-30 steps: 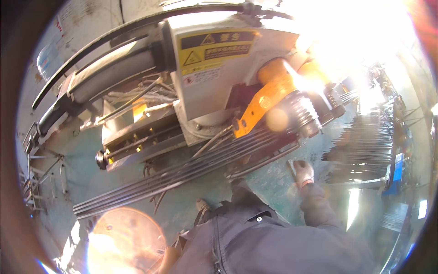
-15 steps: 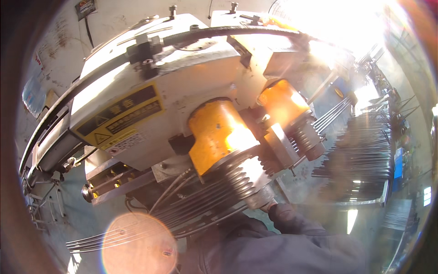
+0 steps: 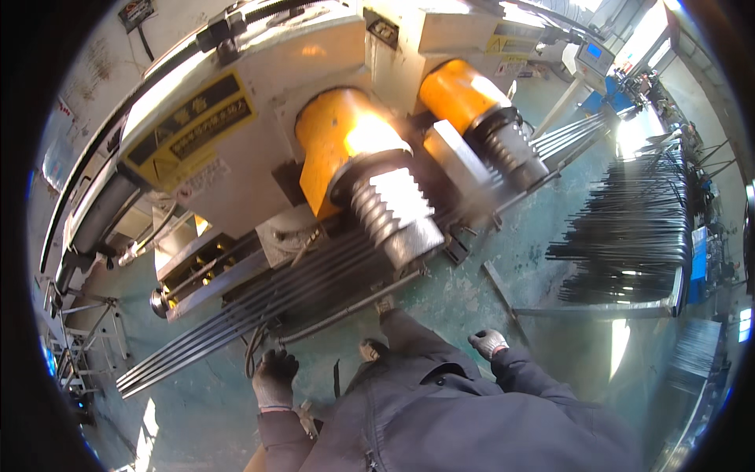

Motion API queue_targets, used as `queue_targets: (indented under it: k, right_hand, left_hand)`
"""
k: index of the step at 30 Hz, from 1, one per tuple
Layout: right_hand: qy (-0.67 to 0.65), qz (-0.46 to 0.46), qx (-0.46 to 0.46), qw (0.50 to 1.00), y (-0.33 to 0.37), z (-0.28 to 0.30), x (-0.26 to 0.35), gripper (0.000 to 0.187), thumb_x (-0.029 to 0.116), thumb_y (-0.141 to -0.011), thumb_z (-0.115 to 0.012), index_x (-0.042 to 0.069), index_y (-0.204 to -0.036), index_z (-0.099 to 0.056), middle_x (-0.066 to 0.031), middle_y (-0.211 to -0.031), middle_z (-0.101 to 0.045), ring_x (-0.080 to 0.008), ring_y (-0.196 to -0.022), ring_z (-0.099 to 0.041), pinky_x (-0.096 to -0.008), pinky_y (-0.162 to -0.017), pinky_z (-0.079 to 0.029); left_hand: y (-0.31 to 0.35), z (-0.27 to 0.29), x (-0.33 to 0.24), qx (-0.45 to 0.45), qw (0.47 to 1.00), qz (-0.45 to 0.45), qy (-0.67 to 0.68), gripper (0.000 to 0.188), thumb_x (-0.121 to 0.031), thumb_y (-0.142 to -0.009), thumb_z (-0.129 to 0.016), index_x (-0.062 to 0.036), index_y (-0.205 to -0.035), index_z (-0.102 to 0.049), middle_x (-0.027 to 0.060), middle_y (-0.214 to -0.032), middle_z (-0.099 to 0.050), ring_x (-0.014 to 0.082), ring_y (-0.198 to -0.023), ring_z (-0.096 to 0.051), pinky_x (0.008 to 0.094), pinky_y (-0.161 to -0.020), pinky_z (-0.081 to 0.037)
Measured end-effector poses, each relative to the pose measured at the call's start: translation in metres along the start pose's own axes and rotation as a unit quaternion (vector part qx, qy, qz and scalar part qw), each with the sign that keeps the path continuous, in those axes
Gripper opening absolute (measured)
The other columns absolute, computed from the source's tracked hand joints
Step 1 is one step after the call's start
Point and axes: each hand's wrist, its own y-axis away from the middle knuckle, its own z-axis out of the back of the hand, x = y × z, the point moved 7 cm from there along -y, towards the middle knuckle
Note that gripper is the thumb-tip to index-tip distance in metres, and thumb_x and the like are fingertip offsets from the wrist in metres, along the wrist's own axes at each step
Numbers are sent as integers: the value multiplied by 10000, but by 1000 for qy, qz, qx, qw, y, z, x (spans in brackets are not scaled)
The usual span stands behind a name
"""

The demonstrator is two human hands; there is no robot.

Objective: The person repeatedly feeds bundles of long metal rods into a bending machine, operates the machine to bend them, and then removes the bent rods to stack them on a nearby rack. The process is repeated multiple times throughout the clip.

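My left hand (image 3: 275, 379) wears a light glove with dark fingers. It is held low beside the near side of the machine, close to a bundle of long dark rods (image 3: 236, 330); its fingers are apart and I see nothing in them. My right hand (image 3: 489, 344), gloved too, hangs over the floor in front of my body, its fingers curled in with nothing visible in them. Ahead stand two orange machine heads, the nearer one (image 3: 330, 134) and the farther one (image 3: 452, 86), each with a coil spring and knurled metal end (image 3: 413, 242) below. The rods run beneath them.
A rack of many dark rods (image 3: 629, 236) stands on the right, with a metal frame bar (image 3: 586, 312) at its near edge. A control box with a blue screen (image 3: 592, 57) is at the far right. Yellow warning labels (image 3: 189, 130) are on the machine body.
My right hand has come away from the nearer knurled end and drawn back toward my body. My left hand has come into view. The view has shifted, showing more floor.
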Motion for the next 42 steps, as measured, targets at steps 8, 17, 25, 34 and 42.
queue_targets:
  k: [8,17,25,34,42]
  right_hand:
    - [-52,-44,8,998,51,-47,-98,564,473,-997,-776,11,-1315,-835,-226,-1226,-851,-351,-1182,-808,-431,-1046,-605]
    - [-72,24,-55,996,40,15,-47,544,456,-1005,-776,10,-1312,-832,-226,-1282,-837,-366,-1246,-783,-439,-1095,-581]
    - [-89,157,-93,979,63,85,57,522,430,-1005,-760,27,-1331,-816,-233,-1321,-816,-396,-1284,-758,-450,-1126,-568]
    - [-269,323,-181,889,107,174,160,421,293,-1021,-789,6,-1329,-787,-188,-1220,-844,-304,-1150,-806,-398,-1011,-608]
    - [-532,379,-102,750,140,217,256,456,303,-1085,-784,-12,-1413,-750,-123,-1215,-837,-197,-1084,-748,-363,-1013,-584]
  left_hand:
    - [40,-16,-82,2,998,-42,41,80,-173,-946,-698,-147,-1014,-665,94,-1049,-675,299,-1032,-659,423,-955,-518]
    - [39,-11,-90,71,967,-148,-193,142,-129,-882,-786,-195,-959,-688,58,-1036,-681,266,-1085,-669,418,-992,-523]
    - [23,52,-76,71,996,-19,-42,80,-219,-1017,-665,-206,-995,-741,8,-1040,-729,233,-1106,-683,421,-1008,-519]
    - [-21,135,11,-225,501,107,829,399,-432,-1172,-502,-132,-921,-577,93,-905,-583,271,-893,-571,465,-822,-448]
    - [-25,238,31,-358,379,162,838,679,-596,-1210,-467,-104,-1672,-543,123,-1599,-667,294,-1440,-646,442,-1275,-463]
